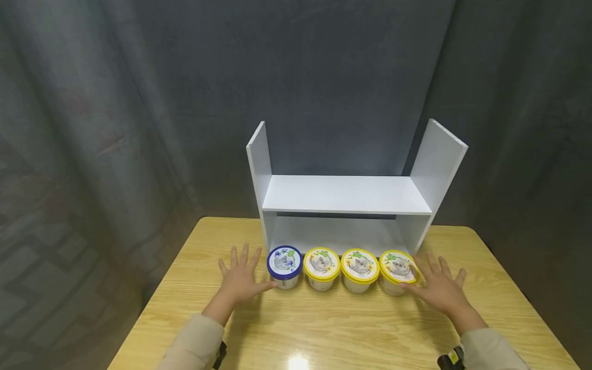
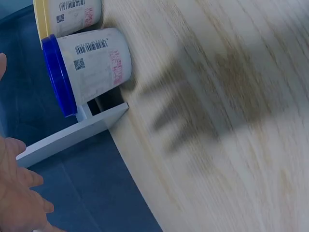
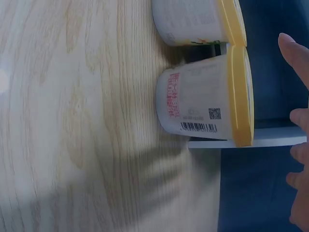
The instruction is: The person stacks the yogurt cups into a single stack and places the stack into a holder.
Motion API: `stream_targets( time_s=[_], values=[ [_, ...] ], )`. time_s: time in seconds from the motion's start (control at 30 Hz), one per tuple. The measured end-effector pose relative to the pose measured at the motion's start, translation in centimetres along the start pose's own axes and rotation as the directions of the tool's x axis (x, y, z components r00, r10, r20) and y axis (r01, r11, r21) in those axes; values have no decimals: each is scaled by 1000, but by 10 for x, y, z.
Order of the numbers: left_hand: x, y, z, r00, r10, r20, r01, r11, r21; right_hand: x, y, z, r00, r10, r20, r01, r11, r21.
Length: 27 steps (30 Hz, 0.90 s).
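Four lidded tubs (image 1: 321,264) line up between left hand (image 1: 240,281) and right hand (image 1: 441,289), both empty, fingers splayed wide, before a white shelf (image 1: 347,194).

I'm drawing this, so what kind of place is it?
Perhaps a booth for filming or practice: dark gray curtains hang behind and beside a wood-grain table, where four lidded tubs stand in a row.
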<state>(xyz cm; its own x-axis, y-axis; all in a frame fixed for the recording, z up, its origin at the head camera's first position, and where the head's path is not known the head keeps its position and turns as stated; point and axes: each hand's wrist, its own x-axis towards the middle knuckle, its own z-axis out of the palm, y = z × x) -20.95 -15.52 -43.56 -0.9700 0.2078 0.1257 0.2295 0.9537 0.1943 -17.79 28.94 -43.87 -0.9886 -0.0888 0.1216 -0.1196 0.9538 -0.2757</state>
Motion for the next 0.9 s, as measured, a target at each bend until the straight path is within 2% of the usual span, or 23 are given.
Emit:
stream_targets(
  time_s=[0.23, 0.5, 0.7, 0.9],
  values=[
    [0, 5, 10, 999, -36, -8, 35, 991, -131, 2, -2, 7, 1000, 1, -14, -1, 999, 34],
    [2, 11, 30, 996, -85, -13, 77, 951, -301, 3, -7, 14, 999, 25, -22, -23, 996, 89],
    [8, 15, 42, 995, -99, -19, 82, 904, -420, 6, -4, 20, 999, 41, -31, -37, 989, 146],
    [11, 17, 51, 992, -127, -3, 106, 839, -534, 10, -3, 29, 998, 60, -33, -53, 982, 181]
  ],
)
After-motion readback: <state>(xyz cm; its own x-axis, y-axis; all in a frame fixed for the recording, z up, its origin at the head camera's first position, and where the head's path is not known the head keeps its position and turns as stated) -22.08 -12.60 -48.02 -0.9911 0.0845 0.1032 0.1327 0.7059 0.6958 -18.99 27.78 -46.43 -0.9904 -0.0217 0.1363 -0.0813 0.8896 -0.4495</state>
